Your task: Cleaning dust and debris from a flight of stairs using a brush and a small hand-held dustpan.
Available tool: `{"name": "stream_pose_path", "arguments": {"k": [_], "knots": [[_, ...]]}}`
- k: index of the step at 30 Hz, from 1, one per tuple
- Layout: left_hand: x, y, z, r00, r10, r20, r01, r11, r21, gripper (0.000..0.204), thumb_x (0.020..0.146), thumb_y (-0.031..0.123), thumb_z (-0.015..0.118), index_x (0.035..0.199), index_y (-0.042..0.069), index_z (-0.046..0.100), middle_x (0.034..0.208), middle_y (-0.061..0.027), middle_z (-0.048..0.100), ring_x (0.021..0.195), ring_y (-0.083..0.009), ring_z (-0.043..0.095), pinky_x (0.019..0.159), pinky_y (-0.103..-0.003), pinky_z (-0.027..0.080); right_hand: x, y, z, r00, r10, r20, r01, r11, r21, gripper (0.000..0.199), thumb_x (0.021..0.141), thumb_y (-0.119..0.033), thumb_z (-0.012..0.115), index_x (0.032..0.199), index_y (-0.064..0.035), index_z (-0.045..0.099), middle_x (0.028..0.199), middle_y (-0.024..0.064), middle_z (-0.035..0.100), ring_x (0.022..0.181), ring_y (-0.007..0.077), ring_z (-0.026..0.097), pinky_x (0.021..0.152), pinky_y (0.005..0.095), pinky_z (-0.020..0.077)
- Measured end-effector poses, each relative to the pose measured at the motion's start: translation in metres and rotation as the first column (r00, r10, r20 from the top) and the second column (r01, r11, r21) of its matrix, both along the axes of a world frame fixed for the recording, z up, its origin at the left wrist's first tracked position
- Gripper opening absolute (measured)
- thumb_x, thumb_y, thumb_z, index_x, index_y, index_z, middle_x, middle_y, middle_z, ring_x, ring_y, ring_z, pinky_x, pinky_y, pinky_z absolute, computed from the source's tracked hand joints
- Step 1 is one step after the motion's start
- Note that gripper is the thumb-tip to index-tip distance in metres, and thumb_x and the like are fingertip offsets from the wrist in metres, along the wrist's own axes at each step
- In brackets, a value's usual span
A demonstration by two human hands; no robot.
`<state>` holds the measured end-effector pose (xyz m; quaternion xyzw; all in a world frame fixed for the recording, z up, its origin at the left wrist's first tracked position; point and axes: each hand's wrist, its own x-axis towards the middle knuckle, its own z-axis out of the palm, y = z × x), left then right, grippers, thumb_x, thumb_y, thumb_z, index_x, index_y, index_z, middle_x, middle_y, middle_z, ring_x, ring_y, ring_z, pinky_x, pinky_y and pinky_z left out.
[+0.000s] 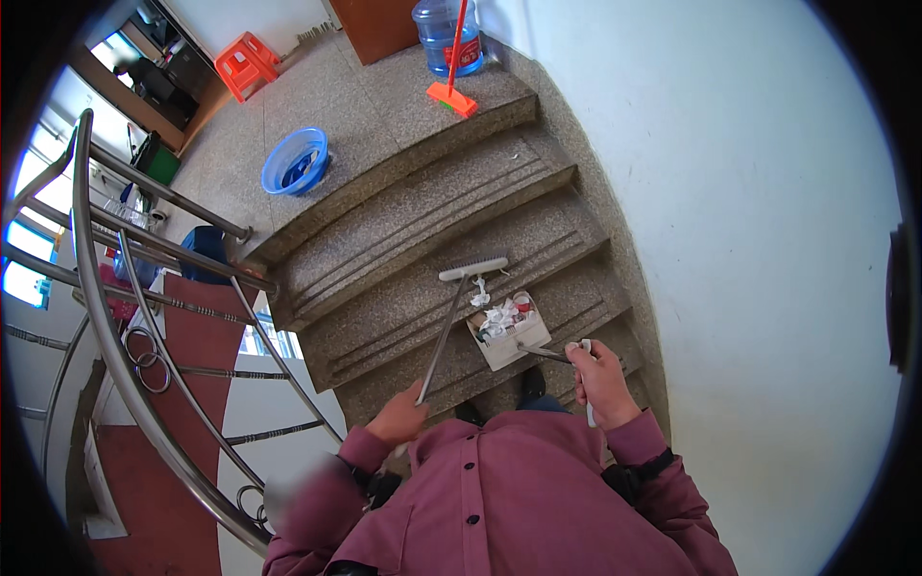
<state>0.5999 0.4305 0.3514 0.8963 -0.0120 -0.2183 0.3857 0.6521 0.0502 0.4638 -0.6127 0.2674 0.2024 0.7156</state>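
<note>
My left hand (399, 418) is closed round the metal handle of a broom. The broom's pale head (473, 269) rests on a stair step, with its dark bristles turned away from me. In my right hand (603, 382) is the light grip of a long-handled dustpan, also held closed. The dustpan's white pan (507, 351) sits on a lower step, in front of my feet. Crumpled white tissues and bits of coloured litter (504, 317) lie in it. Between the broom head and the pan, a scrap of white paper (480, 294) lies on the step.
A steel railing (106, 288) curves along the left, and a white wall (768, 240) bounds the right. On the landing above stand a blue basin (296, 161), a red stool (247, 65), a water jug (449, 43) and an orange broom (451, 98). Another person (154, 86) is far off, upper left.
</note>
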Motion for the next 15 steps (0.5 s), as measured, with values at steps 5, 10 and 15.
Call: {"name": "stream_pose_path", "arguments": {"k": [5,10,15], "knots": [[0.013,-0.013,0.117,0.846,0.246,-0.474,-0.329,0.939,-0.1,0.063,0.093,0.016,0.052,0.152,0.001,0.036,0.081,-0.0204,0.065,0.062,-0.0304,0.065,0.06,-0.042,0.052,-0.001,0.001,0.004,1.0,-0.014,-0.025,0.015,1.0,0.008,0.022,0.096,-0.028,0.065,0.097,-0.0087,0.056,0.065,-0.0021,0.046,0.043,0.0061,0.04,0.038,0.0242,0.0307],[0.031,-0.017,0.069,0.908,0.22,-0.355,-0.26,0.963,-0.069,0.056,0.093,0.014,0.052,0.145,-0.002,0.041,0.08,-0.0199,0.063,0.058,-0.0259,0.062,0.057,-0.04,0.052,0.0,0.008,0.006,0.999,0.0,-0.034,0.0,1.0,-0.003,0.021,0.096,-0.029,0.065,0.097,-0.0094,0.056,0.065,-0.0027,0.045,0.043,0.0057,0.039,0.039,0.0245,0.0302],[0.004,-0.007,0.014,0.973,0.105,-0.207,-0.086,0.991,0.098,0.052,0.093,0.017,0.052,0.14,-0.003,0.044,0.093,-0.0322,0.067,0.083,-0.0469,0.067,0.076,-0.051,0.053,0.0,0.011,0.006,0.999,0.002,-0.035,-0.002,1.0,-0.011,0.022,0.096,-0.029,0.066,0.096,-0.0094,0.056,0.064,-0.0028,0.045,0.043,0.0058,0.039,0.039,0.0247,0.0307]]}}
